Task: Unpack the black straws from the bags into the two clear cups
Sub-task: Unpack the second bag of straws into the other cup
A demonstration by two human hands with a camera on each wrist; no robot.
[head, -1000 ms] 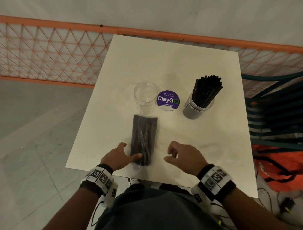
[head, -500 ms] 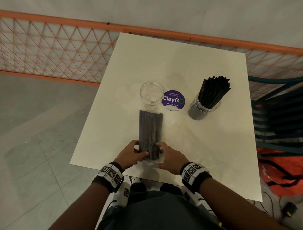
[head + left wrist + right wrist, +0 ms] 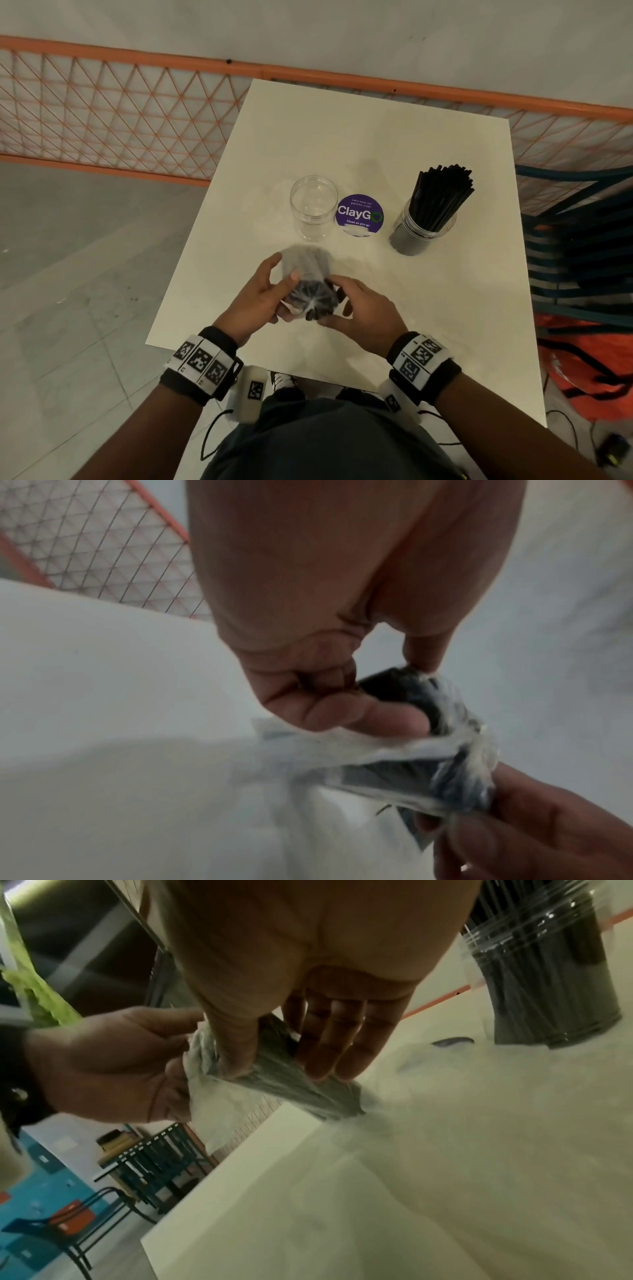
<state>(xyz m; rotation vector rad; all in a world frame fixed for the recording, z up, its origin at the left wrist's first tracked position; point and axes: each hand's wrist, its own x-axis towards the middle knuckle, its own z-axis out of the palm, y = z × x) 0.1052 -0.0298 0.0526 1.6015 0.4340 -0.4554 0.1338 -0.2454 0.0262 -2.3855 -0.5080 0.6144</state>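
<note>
Now: bag of black straws tilted up off the white table, near end between both hands | left hand pinches its plastic | right hand grips its near end | empty clear cup just beyond | filled cup far right.
</note>
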